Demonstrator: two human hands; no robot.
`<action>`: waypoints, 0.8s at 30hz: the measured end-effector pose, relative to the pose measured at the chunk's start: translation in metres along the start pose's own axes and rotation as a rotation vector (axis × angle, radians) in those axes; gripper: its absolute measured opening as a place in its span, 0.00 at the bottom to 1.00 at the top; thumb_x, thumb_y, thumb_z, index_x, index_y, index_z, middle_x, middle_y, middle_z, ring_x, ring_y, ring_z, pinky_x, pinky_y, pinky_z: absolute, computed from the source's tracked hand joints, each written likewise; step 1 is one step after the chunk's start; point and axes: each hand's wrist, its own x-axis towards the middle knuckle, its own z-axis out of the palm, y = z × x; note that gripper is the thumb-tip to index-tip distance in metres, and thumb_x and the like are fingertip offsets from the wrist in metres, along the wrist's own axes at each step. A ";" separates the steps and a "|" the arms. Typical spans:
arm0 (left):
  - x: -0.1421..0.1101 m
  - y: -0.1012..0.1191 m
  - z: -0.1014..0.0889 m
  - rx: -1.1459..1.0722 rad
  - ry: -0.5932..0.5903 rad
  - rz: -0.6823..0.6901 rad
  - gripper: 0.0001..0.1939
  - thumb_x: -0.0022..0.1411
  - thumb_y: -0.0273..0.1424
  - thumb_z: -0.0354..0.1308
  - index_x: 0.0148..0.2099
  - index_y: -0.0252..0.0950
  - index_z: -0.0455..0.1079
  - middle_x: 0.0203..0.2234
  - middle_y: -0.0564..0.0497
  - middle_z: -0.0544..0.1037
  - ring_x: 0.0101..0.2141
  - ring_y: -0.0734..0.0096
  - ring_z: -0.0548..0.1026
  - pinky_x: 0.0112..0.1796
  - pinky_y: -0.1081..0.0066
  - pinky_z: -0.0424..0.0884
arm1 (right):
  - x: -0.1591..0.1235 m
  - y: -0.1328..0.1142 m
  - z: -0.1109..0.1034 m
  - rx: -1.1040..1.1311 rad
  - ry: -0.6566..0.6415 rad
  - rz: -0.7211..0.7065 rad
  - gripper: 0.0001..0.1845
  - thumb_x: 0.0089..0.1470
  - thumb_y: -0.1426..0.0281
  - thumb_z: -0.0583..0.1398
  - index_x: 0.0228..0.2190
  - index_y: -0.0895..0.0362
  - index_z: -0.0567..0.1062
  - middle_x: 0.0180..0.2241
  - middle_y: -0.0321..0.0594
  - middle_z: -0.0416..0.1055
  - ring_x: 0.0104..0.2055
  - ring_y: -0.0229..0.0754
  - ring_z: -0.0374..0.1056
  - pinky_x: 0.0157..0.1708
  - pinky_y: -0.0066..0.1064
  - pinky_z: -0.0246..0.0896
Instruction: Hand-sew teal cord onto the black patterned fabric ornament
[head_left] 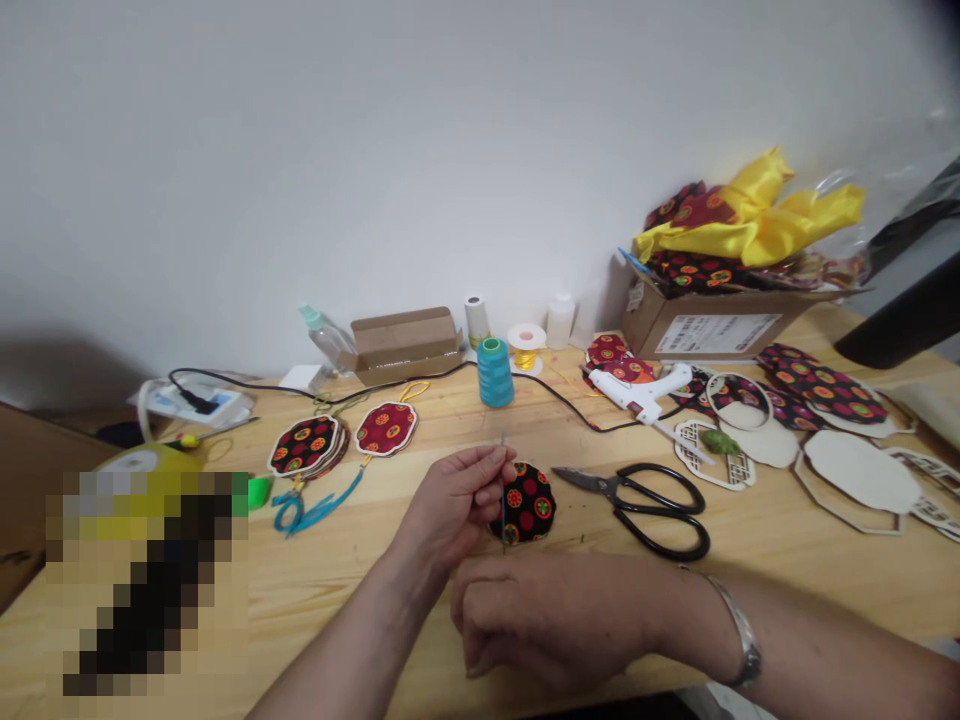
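Note:
My left hand (472,490) pinches a short teal thread (503,515) between thumb and fingertips, and the thread hangs straight down. Just behind it lies a scalloped piece of black fabric (534,505) with red and orange flower prints. Closer to the table's front edge, my right hand (540,620) is curled with its fingers bent inward; whether anything sits in those fingers is hidden. A silver bracelet is on that wrist. Black-handled scissors (637,505) lie to the right of the fabric, blades slightly apart. A cone of teal thread (495,375) stands upright farther back.
Finished fabric ornaments (307,447) with teal tassels lie at left. A white glue gun (637,390) and several wooden frames (855,470) occupy the right side. An open carton (720,325) of cloth stands at back right. A black cable (420,380) crosses the table.

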 end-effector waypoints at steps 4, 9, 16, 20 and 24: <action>-0.002 0.001 0.001 0.002 -0.006 0.003 0.07 0.47 0.27 0.64 0.29 0.27 0.72 0.19 0.52 0.69 0.14 0.90 0.54 0.14 0.85 0.44 | 0.002 -0.001 -0.002 0.046 -0.041 0.009 0.07 0.54 0.76 0.53 0.33 0.64 0.70 0.34 0.41 0.68 0.36 0.34 0.61 0.36 0.22 0.60; -0.003 -0.001 -0.001 0.039 0.005 0.034 0.07 0.48 0.28 0.64 0.29 0.28 0.73 0.19 0.53 0.70 0.15 0.89 0.56 0.15 0.85 0.47 | 0.003 -0.002 -0.004 0.040 -0.088 0.006 0.07 0.53 0.78 0.54 0.34 0.65 0.72 0.33 0.39 0.68 0.36 0.34 0.61 0.36 0.20 0.59; -0.001 -0.003 -0.002 0.079 0.034 0.139 0.06 0.49 0.28 0.63 0.29 0.29 0.73 0.20 0.52 0.71 0.23 0.81 0.68 0.26 0.81 0.65 | 0.002 0.002 0.002 0.022 -0.186 -0.067 0.07 0.53 0.76 0.56 0.32 0.67 0.73 0.32 0.40 0.69 0.36 0.33 0.62 0.37 0.18 0.58; -0.001 0.000 -0.002 0.020 0.027 0.131 0.07 0.47 0.29 0.64 0.29 0.30 0.73 0.19 0.53 0.70 0.25 0.76 0.71 0.30 0.75 0.69 | -0.002 -0.004 -0.003 0.026 -0.217 -0.134 0.10 0.53 0.74 0.56 0.36 0.65 0.73 0.34 0.40 0.71 0.37 0.33 0.64 0.38 0.19 0.58; -0.001 0.001 -0.002 0.053 0.027 0.143 0.09 0.46 0.30 0.65 0.30 0.29 0.73 0.18 0.53 0.69 0.16 0.85 0.63 0.16 0.83 0.56 | -0.013 -0.020 -0.025 -0.177 -0.141 0.178 0.10 0.54 0.68 0.55 0.32 0.60 0.73 0.32 0.41 0.72 0.37 0.40 0.65 0.36 0.29 0.60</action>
